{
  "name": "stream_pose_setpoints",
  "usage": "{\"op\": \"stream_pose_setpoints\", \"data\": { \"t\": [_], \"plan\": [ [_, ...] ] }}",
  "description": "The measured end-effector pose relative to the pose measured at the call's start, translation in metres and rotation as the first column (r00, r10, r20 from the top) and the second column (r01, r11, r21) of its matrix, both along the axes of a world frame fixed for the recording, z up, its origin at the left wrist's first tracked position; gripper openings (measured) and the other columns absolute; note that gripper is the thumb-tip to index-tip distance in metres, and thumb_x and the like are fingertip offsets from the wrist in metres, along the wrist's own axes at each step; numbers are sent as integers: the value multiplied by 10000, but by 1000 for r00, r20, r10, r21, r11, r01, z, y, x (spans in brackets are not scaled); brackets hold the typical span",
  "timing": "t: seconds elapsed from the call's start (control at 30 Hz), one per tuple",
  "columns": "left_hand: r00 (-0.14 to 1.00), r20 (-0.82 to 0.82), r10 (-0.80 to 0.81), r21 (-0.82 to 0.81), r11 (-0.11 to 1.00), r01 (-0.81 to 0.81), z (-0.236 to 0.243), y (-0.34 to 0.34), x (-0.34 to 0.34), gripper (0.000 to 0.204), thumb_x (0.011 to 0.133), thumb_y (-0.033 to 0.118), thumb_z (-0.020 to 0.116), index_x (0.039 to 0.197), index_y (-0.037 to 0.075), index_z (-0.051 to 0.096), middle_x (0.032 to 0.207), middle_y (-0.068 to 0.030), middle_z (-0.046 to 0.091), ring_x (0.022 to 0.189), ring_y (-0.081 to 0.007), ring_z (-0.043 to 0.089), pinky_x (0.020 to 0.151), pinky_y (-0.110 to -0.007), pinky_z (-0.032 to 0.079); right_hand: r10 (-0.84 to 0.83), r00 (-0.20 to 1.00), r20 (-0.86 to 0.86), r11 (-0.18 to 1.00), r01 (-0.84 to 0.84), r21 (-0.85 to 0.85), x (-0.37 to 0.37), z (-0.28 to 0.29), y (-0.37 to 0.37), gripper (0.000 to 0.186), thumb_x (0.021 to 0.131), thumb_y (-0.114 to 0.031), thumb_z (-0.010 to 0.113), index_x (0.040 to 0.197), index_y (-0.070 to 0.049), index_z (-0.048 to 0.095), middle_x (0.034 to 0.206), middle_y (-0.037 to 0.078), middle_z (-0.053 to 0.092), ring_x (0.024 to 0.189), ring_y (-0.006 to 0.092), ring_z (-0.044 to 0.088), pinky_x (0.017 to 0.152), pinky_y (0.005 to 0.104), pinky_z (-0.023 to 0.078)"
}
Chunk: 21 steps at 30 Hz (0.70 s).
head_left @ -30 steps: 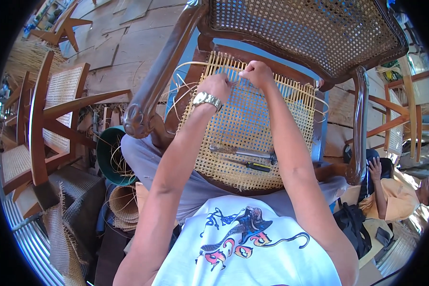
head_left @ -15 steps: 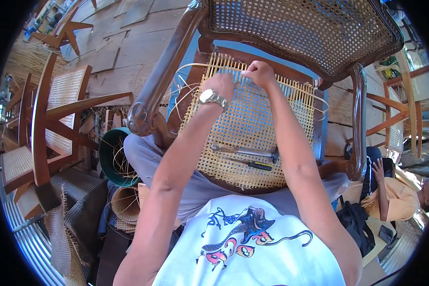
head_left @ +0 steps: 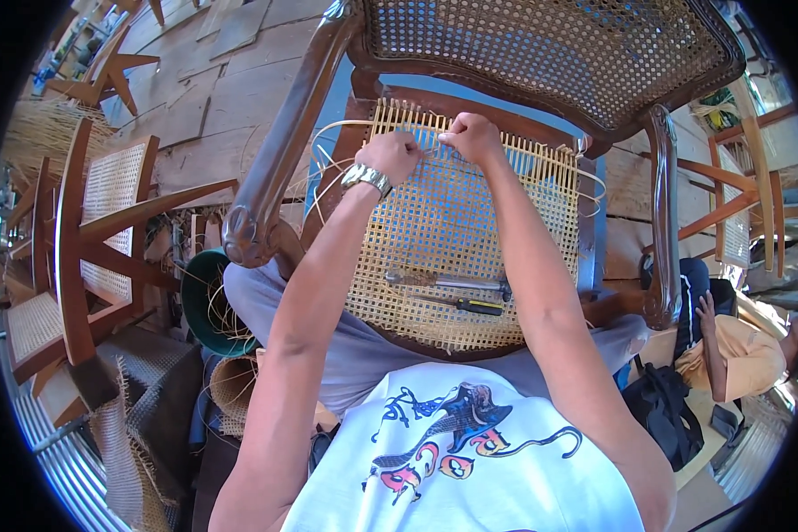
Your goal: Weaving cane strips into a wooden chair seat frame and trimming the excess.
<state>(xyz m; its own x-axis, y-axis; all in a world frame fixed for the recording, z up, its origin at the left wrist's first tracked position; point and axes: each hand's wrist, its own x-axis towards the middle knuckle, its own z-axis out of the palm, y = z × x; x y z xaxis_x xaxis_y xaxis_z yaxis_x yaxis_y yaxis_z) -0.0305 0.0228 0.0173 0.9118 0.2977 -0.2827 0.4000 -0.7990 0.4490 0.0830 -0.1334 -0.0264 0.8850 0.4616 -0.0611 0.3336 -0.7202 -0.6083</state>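
light open-weave cane seat (head_left: 452, 235) sits in the frame of a dark carved armchair (head_left: 297, 133), at the person's lap; loose strands loop off its l & r edges. l hand (head_left: 392, 157), metal watch (head_left: 367, 178) on wrist, is curled over the rear part of the weave; r hand (head_left: 473, 139) just beside it, thumb & index drawn close together. can't tell if either grips a strand. nearer the lap, a metal-shafted tool (head_left: 459, 283) & a yellow/black-handled screwdriver (head_left: 477, 307) lie on the cane. l of chair: green bucket (head_left: 202, 312) w/ strands in it, rolled webbing (head_left: 231, 390) nearby. far r: co-worker in orange-yellow shirt (head_left: 743, 355)
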Motion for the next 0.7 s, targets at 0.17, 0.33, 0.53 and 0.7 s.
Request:
{"op": "stream_pose_setpoints", "data": {
  "t": [0.17, 0.33, 0.53, 0.7],
  "plan": [
    [977, -53, -208, 201, 956, 214, 21, -13, 14, 271, 882, 359, 630, 1009, 130, 699, 1000, -111, 713, 953, -308, 682, 807, -431, 555, -35, 997, -64, 999, 34, -12, -3, 9, -2, 329, 724, -378, 822, 766, -95, 659, 827, 96, 696, 823, 275, 681, 751, 390, 525],
    [932, -25, -361, 261, 898, 355, 23, -5, 23, 260, 882, 353, 619, 993, 132, 701, 959, -134, 712, 908, -312, 685, 782, -452, 541, -84, 994, -66, 996, 84, -1, -9, 11, -10, 323, 757, -379, 805, 810, -89, 672, 863, 104, 707, 841, 262, 687, 757, 380, 526],
    [933, -115, -342, 293, 886, 361, 28, -9, 27, 259, 889, 339, 614, 990, 119, 705, 992, -132, 712, 935, -310, 687, 785, -436, 549, -87, 992, -97, 996, 86, -12, -10, 10, -14, 310, 758, -371, 804, 811, -93, 675, 843, 102, 709, 818, 257, 688, 740, 378, 526],
    [983, 0, -183, 236, 955, 177, 16, -24, 4, 240, 918, 235, 574, 1033, 66, 700, 1045, -182, 699, 965, -318, 691, 815, -416, 570, -83, 996, -25, 997, 83, -10, -14, 11, -13, 301, 765, -363, 795, 787, -93, 663, 807, 95, 703, 789, 254, 686, 715, 386, 519]
  ]
}}
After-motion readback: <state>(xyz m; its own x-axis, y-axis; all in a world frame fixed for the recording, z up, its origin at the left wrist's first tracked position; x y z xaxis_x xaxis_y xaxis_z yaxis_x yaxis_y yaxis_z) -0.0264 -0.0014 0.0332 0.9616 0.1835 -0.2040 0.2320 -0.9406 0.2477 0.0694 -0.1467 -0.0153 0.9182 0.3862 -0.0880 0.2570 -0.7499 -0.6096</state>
